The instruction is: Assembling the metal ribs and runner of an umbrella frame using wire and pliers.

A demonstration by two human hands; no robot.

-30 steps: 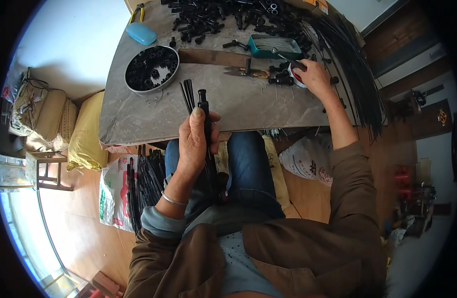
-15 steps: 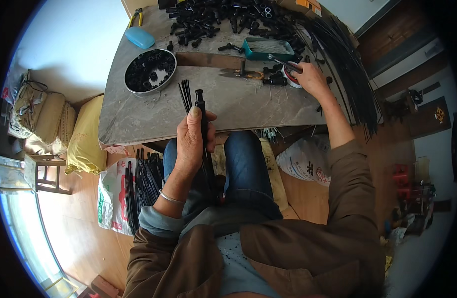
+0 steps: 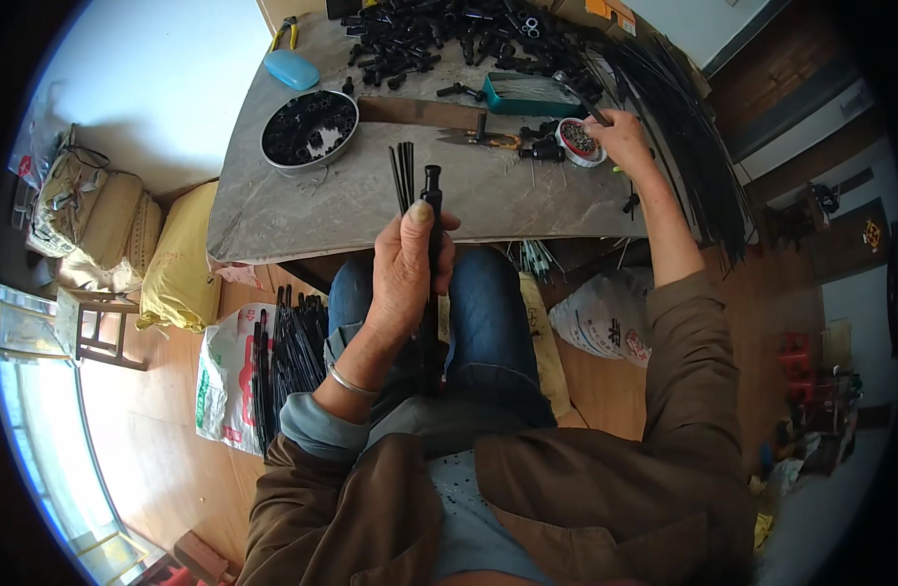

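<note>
At the bench's near edge, my left hand [image 3: 405, 278] is closed around a black rod [image 3: 430, 264], held upright above my lap; it looks light and stiff, best gripped mid-shaft. My right hand [image 3: 625, 137] pinches into a small red-rimmed tub [image 3: 578, 140] toward the right edge.

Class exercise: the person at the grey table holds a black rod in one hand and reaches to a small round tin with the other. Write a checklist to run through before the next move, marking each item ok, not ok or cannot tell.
1. Left hand grips the black rod firmly, upright: ok.
2. Right hand has reached the small round tin: ok.
3. A piece is pinched in the right fingers: cannot tell.
4. Rod's top end is unobstructed: ok.
5. Spare thin rods lie within reach on the table: ok.
6. Bowl of black parts sits steady on the table: ok.
</note>
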